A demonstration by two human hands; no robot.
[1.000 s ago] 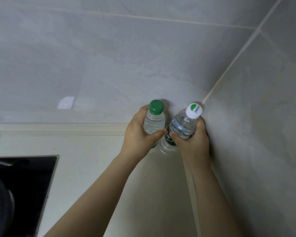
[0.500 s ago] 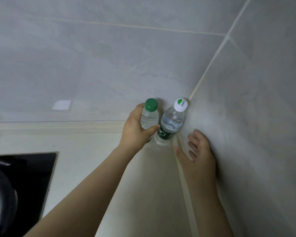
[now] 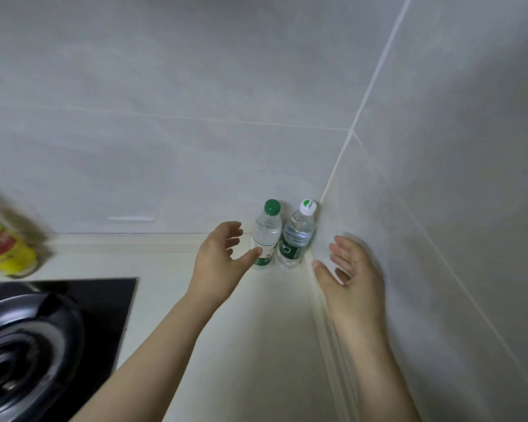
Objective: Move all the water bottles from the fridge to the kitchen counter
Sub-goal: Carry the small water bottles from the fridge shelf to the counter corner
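Green-capped bottle (image 3: 267, 236), white-capped bottle (image 3: 296, 239): upright, tabletop (image 3: 281, 330) corner. Left hand (image 3: 217, 263), right hand (image 3: 352, 269): spread, empty. Risk: thumb nudge topples both.

On the worktop (image 3: 256, 345), the left bottle (image 3: 267, 233) stands just beyond the left grip (image 3: 218, 263). The right bottle (image 3: 296, 239) stands beside it, ahead-left of the right grip (image 3: 351, 275). The hob (image 3: 73, 315) lies well left.

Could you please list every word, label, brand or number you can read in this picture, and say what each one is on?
No text here reads clearly enough to quote.
White-capped water bottle: green logo and tiny word on its cap, white print on its dark green label; both too small.
Green-capped water bottle: label print too small.
Yellow packet: red patch, motion-blurred, unreadable.
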